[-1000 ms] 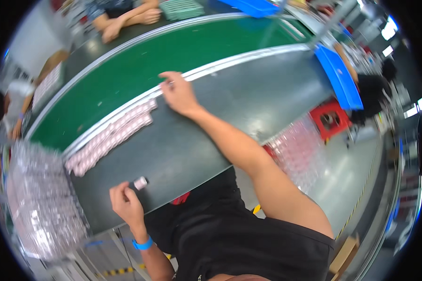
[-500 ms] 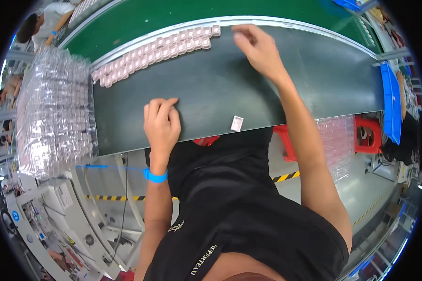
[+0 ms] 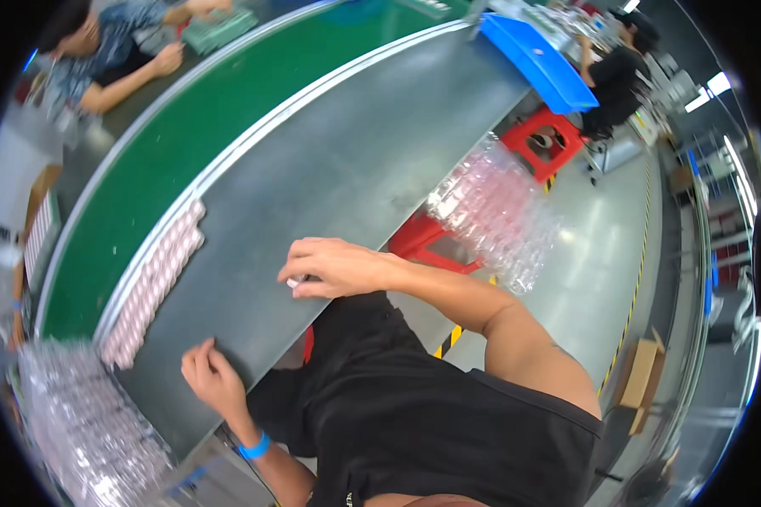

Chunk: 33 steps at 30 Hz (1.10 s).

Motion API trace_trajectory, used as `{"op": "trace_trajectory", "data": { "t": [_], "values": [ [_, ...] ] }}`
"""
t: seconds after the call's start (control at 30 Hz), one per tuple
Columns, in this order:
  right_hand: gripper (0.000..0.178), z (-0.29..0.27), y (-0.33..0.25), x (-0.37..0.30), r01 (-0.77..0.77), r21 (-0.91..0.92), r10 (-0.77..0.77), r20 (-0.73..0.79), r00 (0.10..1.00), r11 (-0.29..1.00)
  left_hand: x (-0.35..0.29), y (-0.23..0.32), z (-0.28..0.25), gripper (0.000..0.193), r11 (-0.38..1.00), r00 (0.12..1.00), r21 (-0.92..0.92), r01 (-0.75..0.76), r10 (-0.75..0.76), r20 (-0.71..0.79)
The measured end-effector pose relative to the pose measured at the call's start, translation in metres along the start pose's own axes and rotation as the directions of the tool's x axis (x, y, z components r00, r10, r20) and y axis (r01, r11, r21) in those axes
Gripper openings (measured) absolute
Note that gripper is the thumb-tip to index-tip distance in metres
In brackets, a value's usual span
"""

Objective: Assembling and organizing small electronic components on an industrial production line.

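Observation:
My right hand (image 3: 334, 266) is over the near side of the dark worktable (image 3: 338, 152), fingers closed round a small white open box (image 3: 294, 282) that shows only in part. My left hand (image 3: 214, 378), with a blue band at its wrist, hovers by the table's near edge, its fingers loosely bent and holding nothing. Along the far rail, to the left, small pale pink boxes (image 3: 156, 286) stand side by side in long rows.
Stacked clear plastic trays (image 3: 84, 422) fill the table's left end. At the far end sits a blue bin (image 3: 541, 63). Beyond the rail runs a green belt (image 3: 161, 152). Red stools (image 3: 545, 144) and more clear trays (image 3: 495, 211) are at right. Other people sit nearby.
The head view has turned to the right. My right hand has come back from the end of the rows and taken hold of the small white box that lay near the table's edge.

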State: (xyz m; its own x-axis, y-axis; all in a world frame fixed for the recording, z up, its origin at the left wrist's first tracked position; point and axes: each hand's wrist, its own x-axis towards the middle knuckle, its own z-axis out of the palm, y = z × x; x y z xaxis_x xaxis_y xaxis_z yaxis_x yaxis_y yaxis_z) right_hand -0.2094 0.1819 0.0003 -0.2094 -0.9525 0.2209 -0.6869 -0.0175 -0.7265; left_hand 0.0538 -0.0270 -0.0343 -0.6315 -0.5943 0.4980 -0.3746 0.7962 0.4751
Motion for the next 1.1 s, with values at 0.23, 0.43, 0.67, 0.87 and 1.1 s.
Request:
{"op": "trace_trajectory", "data": {
  "t": [0.23,0.43,0.67,0.87,1.1],
  "values": [
    [0.028,-0.075,0.07,-0.082,-0.266,0.422,0.496,-0.668,0.556,0.867,-0.002,0.003,0.004,0.015,0.998,0.997,0.046,0.043,-0.046,0.062],
    [0.03,-0.112,0.108,-0.145,-0.019,0.649,0.634,-0.736,0.238,0.761,0.001,0.0,0.005,0.016,0.99,0.997,0.138,0.032,-0.042,0.07],
    [0.029,-0.197,0.207,-0.248,-0.136,0.626,0.6,-0.777,-0.191,0.768,0.005,-0.002,-0.001,0.014,0.988,0.989,0.124,0.095,-0.108,0.103],
    [0.04,-0.371,0.272,-0.327,-0.871,0.09,-0.076,-0.987,-0.144,0.484,0.003,-0.007,0.009,0.011,0.971,0.992,0.218,0.097,-0.112,0.057],
    [0.055,-0.459,0.272,-0.323,-0.962,0.14,0.131,-0.985,-0.112,0.236,0.003,-0.004,0.007,0.01,0.951,0.993,0.293,0.097,-0.114,0.041]
  ]
}}
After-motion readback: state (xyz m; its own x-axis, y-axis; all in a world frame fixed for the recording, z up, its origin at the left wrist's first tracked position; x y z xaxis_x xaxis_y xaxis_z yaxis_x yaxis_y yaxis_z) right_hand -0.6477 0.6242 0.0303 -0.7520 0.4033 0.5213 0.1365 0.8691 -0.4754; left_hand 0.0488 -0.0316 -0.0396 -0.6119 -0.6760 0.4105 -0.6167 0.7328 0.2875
